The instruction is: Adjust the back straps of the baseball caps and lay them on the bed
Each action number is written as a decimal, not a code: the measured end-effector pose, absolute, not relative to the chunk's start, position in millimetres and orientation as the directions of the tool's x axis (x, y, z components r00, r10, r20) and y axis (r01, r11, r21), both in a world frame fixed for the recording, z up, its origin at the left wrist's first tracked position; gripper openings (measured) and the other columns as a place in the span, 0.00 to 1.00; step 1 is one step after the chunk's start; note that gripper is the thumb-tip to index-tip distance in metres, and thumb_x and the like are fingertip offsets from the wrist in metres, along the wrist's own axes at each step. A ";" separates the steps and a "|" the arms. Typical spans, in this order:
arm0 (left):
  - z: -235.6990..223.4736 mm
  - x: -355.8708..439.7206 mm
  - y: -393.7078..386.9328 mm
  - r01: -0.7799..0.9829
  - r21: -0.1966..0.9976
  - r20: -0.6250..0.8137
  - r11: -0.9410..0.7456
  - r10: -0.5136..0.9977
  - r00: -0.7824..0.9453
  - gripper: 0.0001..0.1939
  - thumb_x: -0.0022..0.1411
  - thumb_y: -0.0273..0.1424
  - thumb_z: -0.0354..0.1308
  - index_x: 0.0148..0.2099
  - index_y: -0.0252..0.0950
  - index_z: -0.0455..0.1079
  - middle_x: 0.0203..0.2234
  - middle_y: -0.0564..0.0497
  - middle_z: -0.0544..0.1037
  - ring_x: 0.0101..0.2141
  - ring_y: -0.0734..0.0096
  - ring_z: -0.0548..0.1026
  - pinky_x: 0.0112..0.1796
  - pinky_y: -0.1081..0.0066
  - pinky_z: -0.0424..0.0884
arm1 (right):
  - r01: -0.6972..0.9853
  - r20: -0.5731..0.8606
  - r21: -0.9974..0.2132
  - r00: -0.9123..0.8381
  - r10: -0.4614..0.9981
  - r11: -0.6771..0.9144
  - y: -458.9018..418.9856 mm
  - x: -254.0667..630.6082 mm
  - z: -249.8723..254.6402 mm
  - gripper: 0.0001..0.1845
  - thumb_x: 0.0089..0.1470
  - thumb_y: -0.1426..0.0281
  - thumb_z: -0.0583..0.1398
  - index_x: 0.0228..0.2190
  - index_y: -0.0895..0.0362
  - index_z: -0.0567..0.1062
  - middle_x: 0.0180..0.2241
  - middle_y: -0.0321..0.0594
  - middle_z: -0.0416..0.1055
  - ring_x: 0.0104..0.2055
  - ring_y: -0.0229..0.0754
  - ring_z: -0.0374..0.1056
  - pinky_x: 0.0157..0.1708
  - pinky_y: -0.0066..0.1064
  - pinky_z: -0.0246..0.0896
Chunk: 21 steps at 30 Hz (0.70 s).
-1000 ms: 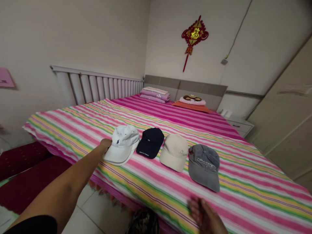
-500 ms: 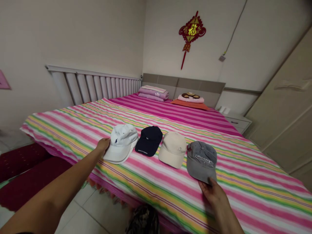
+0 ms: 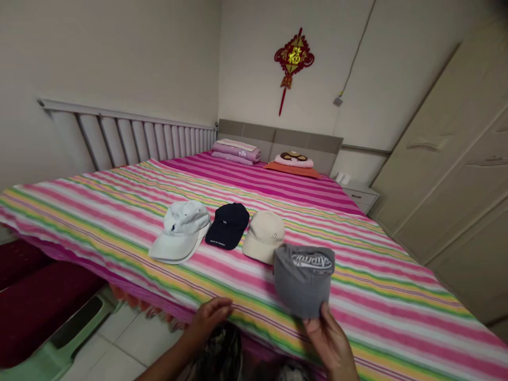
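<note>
My right hand (image 3: 331,344) grips the brim of a grey cap (image 3: 304,278) and holds it up off the striped bedspread (image 3: 119,201), its embroidered front facing me. My left hand (image 3: 208,317) hovers low at the bed's near edge with fingers loosely curled, holding nothing. A white cap (image 3: 180,233), a navy cap (image 3: 228,226) and a beige cap (image 3: 264,236) lie in a row on the bed, just beyond both hands.
Folded pink bedding (image 3: 236,151) and a pillow with a brown toy (image 3: 293,160) sit by the headboard. A radiator (image 3: 130,138) lines the left wall, a wardrobe (image 3: 456,180) the right. A dark red bench (image 3: 39,296) stands at lower left.
My left hand has let go of the white cap and drawn back to the bed's edge. My right hand has taken the grey cap by its brim and lifted it toward me.
</note>
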<state>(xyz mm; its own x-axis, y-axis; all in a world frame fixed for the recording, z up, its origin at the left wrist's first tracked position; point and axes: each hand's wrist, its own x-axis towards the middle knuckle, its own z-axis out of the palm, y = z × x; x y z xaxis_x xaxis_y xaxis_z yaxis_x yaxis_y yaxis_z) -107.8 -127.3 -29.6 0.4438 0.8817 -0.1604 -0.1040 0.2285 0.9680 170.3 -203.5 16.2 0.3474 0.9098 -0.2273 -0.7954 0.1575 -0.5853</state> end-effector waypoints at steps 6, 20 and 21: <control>36.4 -53.2 -127.2 -0.443 0.479 0.075 0.758 0.467 0.881 0.37 0.53 0.56 0.42 0.49 0.28 0.65 0.40 0.37 0.74 0.40 0.56 0.72 0.42 0.59 0.62 | -0.675 -0.187 -0.738 0.169 0.968 -0.025 -268.4 129.6 21.1 0.21 0.32 0.63 0.69 0.34 0.51 0.76 0.34 0.41 0.77 0.39 0.47 0.71 0.40 0.37 0.65; 83.3 -54.3 -163.7 -0.426 0.563 0.161 0.708 0.412 0.897 0.27 0.35 0.25 0.58 0.43 0.26 0.70 0.29 0.42 0.78 0.31 0.55 0.75 0.39 0.58 0.66 | -0.331 -0.195 -0.929 0.066 0.979 -0.163 -297.0 116.9 8.1 0.27 0.29 0.64 0.70 0.37 0.55 0.75 0.38 0.44 0.75 0.43 0.51 0.68 0.45 0.40 0.58; 85.6 -55.7 -165.3 -0.420 0.573 0.165 0.704 0.403 0.900 0.29 0.33 0.23 0.58 0.44 0.27 0.70 0.29 0.42 0.78 0.30 0.57 0.75 0.38 0.60 0.67 | -0.291 -0.176 -0.945 0.077 0.981 -0.146 -293.7 119.3 14.2 0.28 0.30 0.65 0.70 0.39 0.53 0.74 0.40 0.43 0.74 0.45 0.51 0.66 0.47 0.40 0.56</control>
<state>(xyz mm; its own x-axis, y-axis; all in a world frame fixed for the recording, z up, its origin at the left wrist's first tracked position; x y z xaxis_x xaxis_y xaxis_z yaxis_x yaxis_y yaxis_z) -55.7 -165.3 85.6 0.9002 0.4030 0.1650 -0.4201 0.7038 0.5728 119.3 -293.7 14.2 0.0772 0.9814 -0.1758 -0.2915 -0.1464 -0.9453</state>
